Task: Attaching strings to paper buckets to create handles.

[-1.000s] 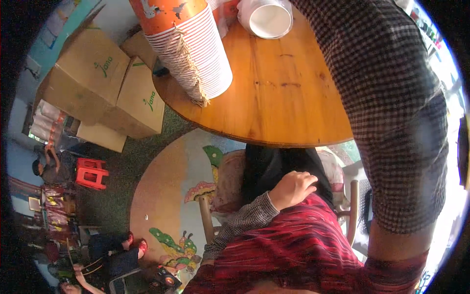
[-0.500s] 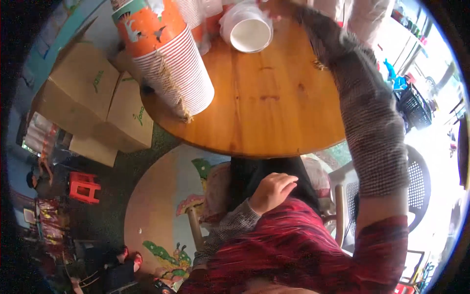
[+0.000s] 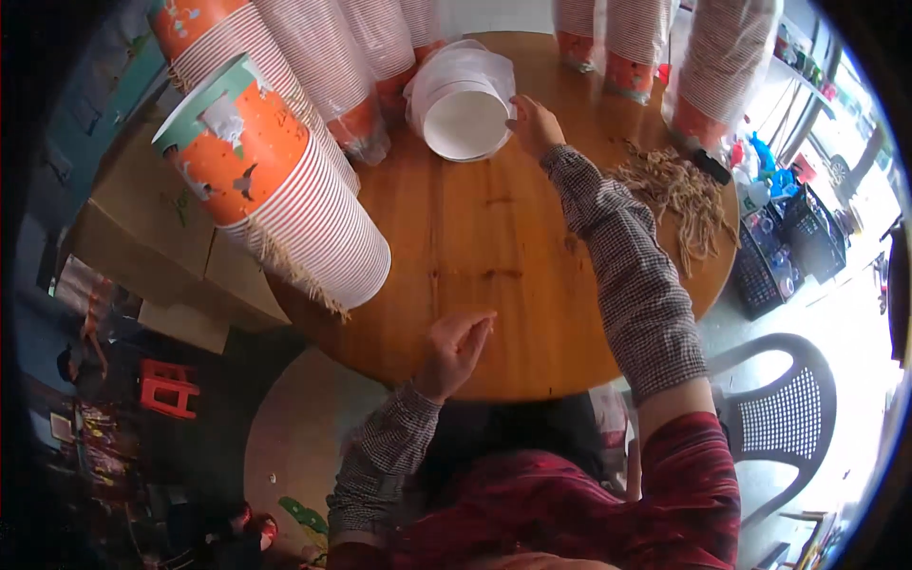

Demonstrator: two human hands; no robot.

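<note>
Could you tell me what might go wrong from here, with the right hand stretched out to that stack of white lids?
The right hand touches the bagged stack of white lids at full reach; a pull could spill it toward the leaning cup stacks beside it. The big lying stack of orange paper cups overhangs the round wooden table edge and might roll off. The sleeve passes close to the loose strings and may drag them.

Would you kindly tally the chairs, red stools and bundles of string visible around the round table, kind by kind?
Grey plastic chair: 1
Red stool: 1
Bundle of tan string: 1
Total: 3
</note>
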